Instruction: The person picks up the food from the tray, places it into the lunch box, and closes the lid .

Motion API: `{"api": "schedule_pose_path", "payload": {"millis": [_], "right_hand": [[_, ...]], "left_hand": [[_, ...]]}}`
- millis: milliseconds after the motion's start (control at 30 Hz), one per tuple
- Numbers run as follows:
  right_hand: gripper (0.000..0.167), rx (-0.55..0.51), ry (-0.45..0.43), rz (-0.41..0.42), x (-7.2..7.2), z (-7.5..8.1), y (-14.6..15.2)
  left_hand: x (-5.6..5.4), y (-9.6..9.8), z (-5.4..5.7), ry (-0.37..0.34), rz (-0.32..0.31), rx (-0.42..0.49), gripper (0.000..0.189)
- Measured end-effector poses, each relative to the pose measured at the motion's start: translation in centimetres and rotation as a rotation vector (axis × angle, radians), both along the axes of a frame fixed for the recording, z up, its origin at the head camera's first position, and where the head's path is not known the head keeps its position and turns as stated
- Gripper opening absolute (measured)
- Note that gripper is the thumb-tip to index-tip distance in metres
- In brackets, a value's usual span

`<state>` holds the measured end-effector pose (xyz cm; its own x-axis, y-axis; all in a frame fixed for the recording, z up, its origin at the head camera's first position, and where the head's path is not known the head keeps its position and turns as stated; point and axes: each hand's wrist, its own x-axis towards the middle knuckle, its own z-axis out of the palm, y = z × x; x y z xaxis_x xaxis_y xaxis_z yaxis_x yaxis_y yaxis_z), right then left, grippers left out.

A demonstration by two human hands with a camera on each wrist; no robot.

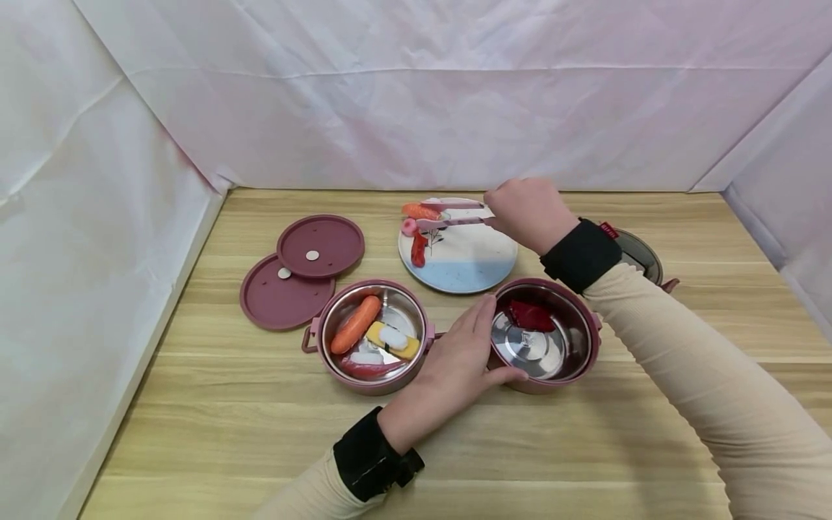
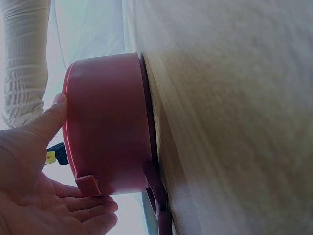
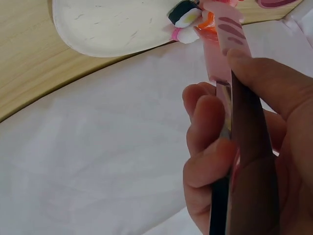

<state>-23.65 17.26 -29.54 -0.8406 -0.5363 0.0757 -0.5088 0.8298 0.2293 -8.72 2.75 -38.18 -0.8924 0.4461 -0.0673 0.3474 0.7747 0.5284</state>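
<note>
My right hand (image 1: pixel 529 213) holds a pair of pink tongs (image 1: pixel 455 222) over the left side of a round white-and-blue plate (image 1: pixel 468 271). Around the tong tips lie an orange-topped toy sushi piece (image 1: pixel 416 211), a pink piece (image 1: pixel 409 227) and a red one (image 1: pixel 419 249). In the right wrist view, fingers and thumb wrap the tongs (image 3: pixel 254 147); I cannot tell whether the tips pinch a piece. My left hand (image 1: pixel 458 354) rests against the right pot (image 1: pixel 539 387), thumb and fairly straight fingers spread along its rim. Inside that pot is a dark red piece (image 1: pixel 533 316).
Left of my left hand stands another pot (image 1: pixel 370 388) holding a toy sausage (image 1: pixel 356 325), a yellow-and-white piece (image 1: pixel 393 339) and a red-and-white piece. Two maroon lids (image 1: pixel 321 245) overlap at the back left. A dark round pan-like thing (image 1: pixel 640 253) is partly behind my right wrist. White cloth walls surround the table.
</note>
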Motion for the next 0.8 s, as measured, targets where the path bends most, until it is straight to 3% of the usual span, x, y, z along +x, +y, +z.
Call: {"api": "schedule_pose_path", "payload": {"millis": [533,800], "right_hand": [[0.020,0.020,0.044,0.006,0.3,0.2,0.3],[0.016,-0.065,0.084,0.023,1.1,0.5,1.4]], "left_hand": [[0.0,0.0,0.0,0.010,-0.008,0.005,0.106],[0.0,-0.1,-0.1,0.017,-0.008,0.007,0.106]]}}
